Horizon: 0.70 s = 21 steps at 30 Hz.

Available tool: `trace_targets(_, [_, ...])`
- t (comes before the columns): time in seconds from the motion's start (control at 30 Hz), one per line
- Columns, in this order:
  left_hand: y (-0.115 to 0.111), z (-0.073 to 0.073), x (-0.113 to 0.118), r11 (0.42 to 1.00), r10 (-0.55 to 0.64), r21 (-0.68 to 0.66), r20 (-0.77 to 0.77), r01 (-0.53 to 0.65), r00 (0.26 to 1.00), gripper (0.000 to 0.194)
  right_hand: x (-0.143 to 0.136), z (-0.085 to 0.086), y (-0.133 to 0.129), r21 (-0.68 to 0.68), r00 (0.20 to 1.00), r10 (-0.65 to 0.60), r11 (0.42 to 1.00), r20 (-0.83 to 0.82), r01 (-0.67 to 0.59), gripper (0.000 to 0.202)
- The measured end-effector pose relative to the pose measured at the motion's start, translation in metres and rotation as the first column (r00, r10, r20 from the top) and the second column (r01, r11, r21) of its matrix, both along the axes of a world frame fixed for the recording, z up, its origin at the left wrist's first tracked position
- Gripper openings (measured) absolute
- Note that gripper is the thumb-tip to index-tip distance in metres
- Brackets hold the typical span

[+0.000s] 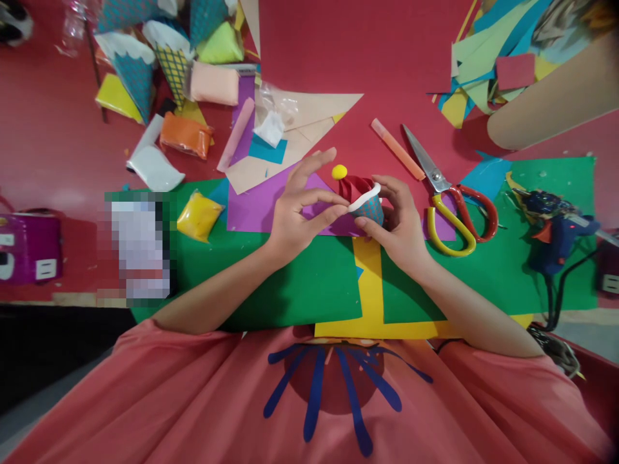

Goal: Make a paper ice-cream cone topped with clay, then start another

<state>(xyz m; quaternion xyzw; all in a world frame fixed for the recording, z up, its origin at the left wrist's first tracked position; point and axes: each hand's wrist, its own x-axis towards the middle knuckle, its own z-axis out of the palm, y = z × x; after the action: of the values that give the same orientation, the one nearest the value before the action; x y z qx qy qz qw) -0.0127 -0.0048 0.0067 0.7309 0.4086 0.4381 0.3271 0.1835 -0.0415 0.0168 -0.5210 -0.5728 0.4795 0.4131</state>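
Between my hands is a paper ice cream cone [368, 207], blue with a crosshatch pattern. A white clay rim runs round its mouth, a red swirl fills the top, and a yellow ball sits at the tip. My right hand [399, 222] is closed round the blue cone, thumb in front and fingers behind. With thumb and index finger together, my left hand [307, 209] touches the white rim at its left end; the other fingers are raised. Whether the left fingertips pinch the rim or press it is hard to tell. The cone's lower point is hidden.
Scissors [438, 183] and an orange stick [397, 149] lie right of my hands. A glue gun [561, 238] rests farther right, near a cardboard tube [546, 96]. Finished cones [130, 67] and clay packs [186, 134] crowd the upper left. Coloured paper [300, 277] covers the table.
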Motion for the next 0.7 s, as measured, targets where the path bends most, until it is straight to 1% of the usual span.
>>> trace_targets(0.13, [0.001, -0.004, 0.0002, 0.999, -0.001, -0.053, 0.093, 0.006, 0.996, 0.014, 0.0004, -0.0023, 0.0006, 0.064, 1.0, -0.016, 0.998, 0.013, 0.015, 0.054])
trace_targets(0.27, [0.0002, -0.0052, 0.0002, 0.997, -0.006, -0.081, 0.112, 0.015, 0.994, 0.012, 0.0, -0.0043, 0.0002, 0.119, 0.998, -0.033, 0.993, 0.051, 0.027, 0.053])
trace_targets(0.4, [-0.0011, -0.0045, 0.0009, 0.993, 0.007, -0.12, 0.108, 0.006, 0.994, 0.012, -0.0005, -0.0049, -0.0007, 0.138, 0.997, -0.035, 0.99, 0.062, 0.026, 0.053])
trace_targets(0.53, [-0.0017, -0.0054, 0.0018, 0.992, 0.02, -0.124, 0.135, -0.003, 0.991, 0.009, -0.0006, -0.0048, -0.0012, 0.14, 0.998, -0.032, 0.99, 0.059, 0.023, 0.053])
trace_targets(0.7, [-0.002, -0.0039, 0.0025, 0.991, 0.029, -0.134, 0.125, -0.011, 0.992, 0.017, 0.0001, -0.0042, -0.0008, 0.126, 0.997, -0.025, 0.992, 0.078, 0.015, 0.053])
